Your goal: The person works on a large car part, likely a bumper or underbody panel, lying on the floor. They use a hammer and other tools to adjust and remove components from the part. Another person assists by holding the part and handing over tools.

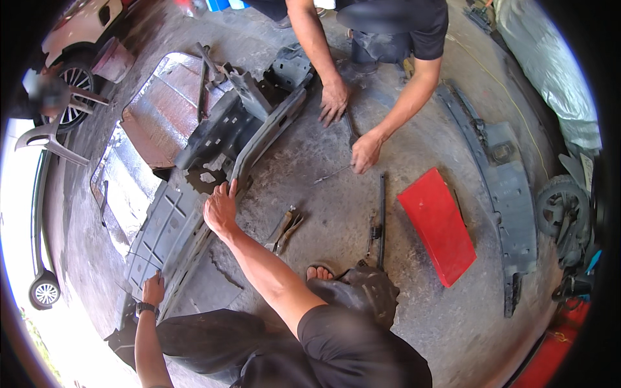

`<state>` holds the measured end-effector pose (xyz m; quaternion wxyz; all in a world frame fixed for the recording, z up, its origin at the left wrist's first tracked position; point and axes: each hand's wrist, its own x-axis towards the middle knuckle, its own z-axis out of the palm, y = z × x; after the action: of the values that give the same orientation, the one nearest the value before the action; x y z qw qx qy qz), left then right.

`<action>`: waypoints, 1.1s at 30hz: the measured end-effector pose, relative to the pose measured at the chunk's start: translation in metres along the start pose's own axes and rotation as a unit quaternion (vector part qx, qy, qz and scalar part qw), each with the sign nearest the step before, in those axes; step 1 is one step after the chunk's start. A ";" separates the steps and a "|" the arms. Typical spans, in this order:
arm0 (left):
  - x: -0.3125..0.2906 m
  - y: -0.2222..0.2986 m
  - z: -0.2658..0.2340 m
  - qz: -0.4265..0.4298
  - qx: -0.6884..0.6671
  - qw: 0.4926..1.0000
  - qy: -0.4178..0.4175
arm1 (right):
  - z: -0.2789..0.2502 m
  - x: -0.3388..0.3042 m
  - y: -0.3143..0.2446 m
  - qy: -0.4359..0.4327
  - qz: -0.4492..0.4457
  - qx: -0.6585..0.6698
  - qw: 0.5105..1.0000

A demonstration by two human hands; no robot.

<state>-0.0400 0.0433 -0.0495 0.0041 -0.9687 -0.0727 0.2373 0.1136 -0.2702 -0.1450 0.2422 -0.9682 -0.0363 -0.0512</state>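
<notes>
A long grey metal car body panel (169,220) lies slantwise on the floor at my left, its raised rail running away from me. My right hand (221,210) is closed over the rail's edge near the middle. At the near end, my left hand (153,289), with a watch on its wrist, has its fingers curled on the panel's edge. Right of the panel, a pair of pliers-like tools (284,231) lies on the concrete. Across from me, a co-worker's hands (367,152) hold a dark bar (351,127) and a thin rod (334,174) close to the floor.
Silvery insulation sheeting (169,84) lies beyond the panel. To my right are a dark strut (381,213), a red panel (440,226) and a long grey bumper part (508,200). A loose wheel (563,205) stands at the far right; a plastic chair (55,139) is at left.
</notes>
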 end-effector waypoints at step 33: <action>-0.001 0.001 -0.002 0.014 -0.009 1.000 -0.001 | 0.012 0.000 0.004 0.015 0.020 0.032 0.999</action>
<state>-0.0398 0.0424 -0.0479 -0.0078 -0.9695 -0.0608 0.2374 0.1150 -0.2682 -0.1575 0.2743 -0.9597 -0.0145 -0.0595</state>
